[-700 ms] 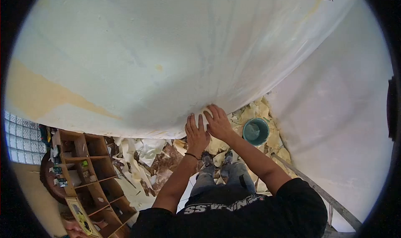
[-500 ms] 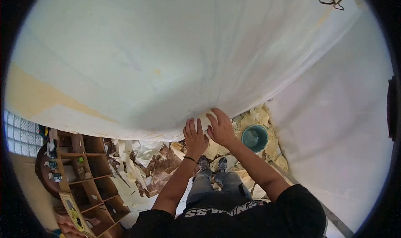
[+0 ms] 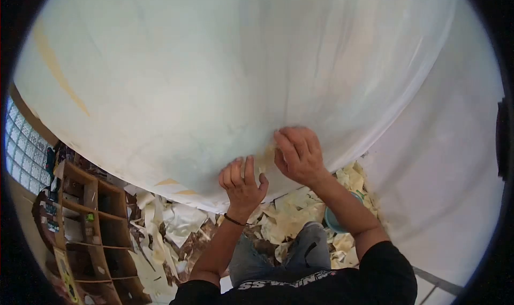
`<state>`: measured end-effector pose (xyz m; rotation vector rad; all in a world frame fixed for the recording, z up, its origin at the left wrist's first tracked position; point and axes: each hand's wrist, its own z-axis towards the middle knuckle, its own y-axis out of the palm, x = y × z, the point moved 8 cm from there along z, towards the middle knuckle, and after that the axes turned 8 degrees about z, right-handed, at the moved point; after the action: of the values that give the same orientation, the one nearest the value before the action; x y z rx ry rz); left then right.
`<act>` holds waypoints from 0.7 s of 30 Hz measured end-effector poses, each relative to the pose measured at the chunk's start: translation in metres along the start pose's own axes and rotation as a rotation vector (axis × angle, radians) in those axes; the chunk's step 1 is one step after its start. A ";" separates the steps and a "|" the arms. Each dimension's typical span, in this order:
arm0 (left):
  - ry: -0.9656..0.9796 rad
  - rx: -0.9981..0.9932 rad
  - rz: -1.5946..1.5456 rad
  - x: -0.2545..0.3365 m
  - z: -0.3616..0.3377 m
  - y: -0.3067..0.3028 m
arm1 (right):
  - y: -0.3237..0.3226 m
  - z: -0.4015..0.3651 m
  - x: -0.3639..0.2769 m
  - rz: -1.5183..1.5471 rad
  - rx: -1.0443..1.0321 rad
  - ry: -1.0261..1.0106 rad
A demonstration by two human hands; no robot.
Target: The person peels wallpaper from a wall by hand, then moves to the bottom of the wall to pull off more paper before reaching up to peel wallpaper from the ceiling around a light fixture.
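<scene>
A: Head view. Left hand?
B: Left hand [image 3: 242, 187] low against the pale wall [image 3: 187, 91]; fingers loosely spread, thumb held apart from them.
A: Right hand?
B: Right hand [image 3: 301, 155], slightly higher at the same wall. Fingers bent, thumb below; whether they pinch anything, cannot tell.
A: Between the hands?
B: Yellowish patch [image 3: 264, 159] on the wall, just beside the right thumb.
A: Surroundings?
B: Crumpled cream scraps [image 3: 286, 219] below the wall. Teal bucket [image 3: 331, 220], partly hidden by the right forearm [image 3: 347, 204]. Wooden shelf unit [image 3: 92, 219] at far left, near glass-block window [image 3: 27, 147].
</scene>
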<state>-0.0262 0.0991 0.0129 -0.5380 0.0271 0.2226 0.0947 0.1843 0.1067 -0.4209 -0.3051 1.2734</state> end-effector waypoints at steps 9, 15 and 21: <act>0.067 0.167 0.029 -0.002 0.003 0.000 | 0.044 -0.053 -0.018 -0.198 0.198 -0.218; 0.119 0.191 0.001 0.005 -0.004 0.003 | 0.053 -0.071 -0.021 -0.159 0.155 -0.196; 0.149 0.266 -0.075 0.003 0.001 -0.011 | 0.019 -0.039 -0.010 0.068 0.301 -0.174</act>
<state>-0.0211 0.0913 0.0188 -0.2888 0.1783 0.1028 0.0935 0.1742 0.0639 -0.0644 -0.2420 1.4000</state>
